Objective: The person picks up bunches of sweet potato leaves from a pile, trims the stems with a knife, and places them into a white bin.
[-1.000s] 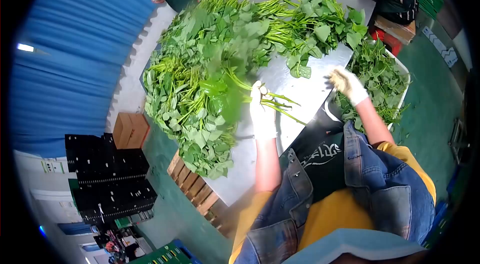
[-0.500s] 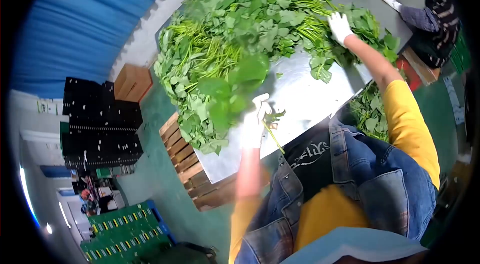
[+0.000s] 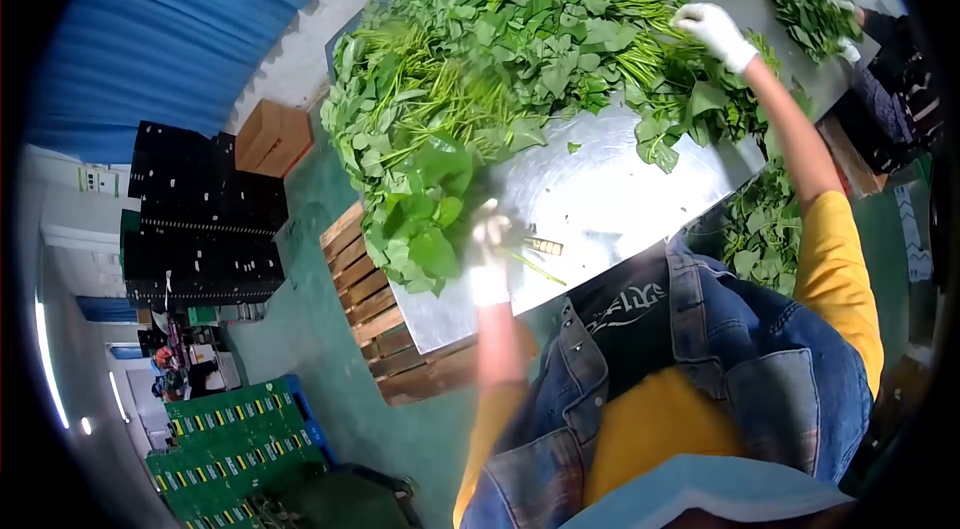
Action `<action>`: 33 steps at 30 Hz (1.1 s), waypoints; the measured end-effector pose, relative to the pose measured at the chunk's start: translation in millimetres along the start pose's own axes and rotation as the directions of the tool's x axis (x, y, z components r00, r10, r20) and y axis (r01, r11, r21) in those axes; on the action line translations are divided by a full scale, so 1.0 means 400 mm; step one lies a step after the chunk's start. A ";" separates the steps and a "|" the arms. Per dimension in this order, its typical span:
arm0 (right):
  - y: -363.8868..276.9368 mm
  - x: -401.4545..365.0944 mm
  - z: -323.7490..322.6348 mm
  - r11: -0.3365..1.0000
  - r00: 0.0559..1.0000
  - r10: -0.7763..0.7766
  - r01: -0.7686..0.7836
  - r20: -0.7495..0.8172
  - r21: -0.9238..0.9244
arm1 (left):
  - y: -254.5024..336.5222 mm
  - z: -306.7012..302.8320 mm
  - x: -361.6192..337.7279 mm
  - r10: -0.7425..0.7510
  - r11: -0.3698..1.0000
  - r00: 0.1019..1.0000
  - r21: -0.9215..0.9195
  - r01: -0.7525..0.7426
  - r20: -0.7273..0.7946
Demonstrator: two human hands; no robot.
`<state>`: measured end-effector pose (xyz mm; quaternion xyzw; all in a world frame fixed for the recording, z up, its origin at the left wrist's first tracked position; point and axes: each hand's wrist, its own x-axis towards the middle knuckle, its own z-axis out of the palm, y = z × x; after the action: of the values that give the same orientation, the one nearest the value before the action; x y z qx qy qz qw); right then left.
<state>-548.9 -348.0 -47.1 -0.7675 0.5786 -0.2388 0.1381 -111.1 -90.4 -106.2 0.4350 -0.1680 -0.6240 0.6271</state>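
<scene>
My left hand [image 3: 490,247], in a white glove and smeared by motion, grips a bunch of leafy green stems [image 3: 432,204] near the left edge of the metal table. Its leaves spread out to the left, and a cut stem end sticks out on the right of the hand. My right hand [image 3: 714,35], also gloved, is at the right side of a big heap of leafy greens [image 3: 520,39], over the stem ends. Its fingers are loosely bent and apart, and I see nothing held in them.
The shiny metal table top [image 3: 600,199] carries a small label and leaf scraps. A wooden pallet [image 3: 370,304] is below its left side. More greens [image 3: 755,229] lie beside my body. Another person's gloved hand [image 3: 848,51] is by a bunch [image 3: 805,9]. Black crates [image 3: 200,229] stand left.
My left hand has moved left and slightly down with its bunch. My right hand has shifted up and right, its fingers now more bent. The person at right now has a bunch upright.
</scene>
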 end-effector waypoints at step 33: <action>-0.454 -0.118 -0.048 0.846 0.802 -0.442 0.521 0.401 -0.110 | -0.056 0.278 0.099 -0.196 0.978 0.937 0.131 0.163 0.289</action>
<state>-419.8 -248.5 48.1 -0.9304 0.3502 -0.0571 0.0923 -202.7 -161.0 -73.5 0.3810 -0.2536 -0.7278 0.5108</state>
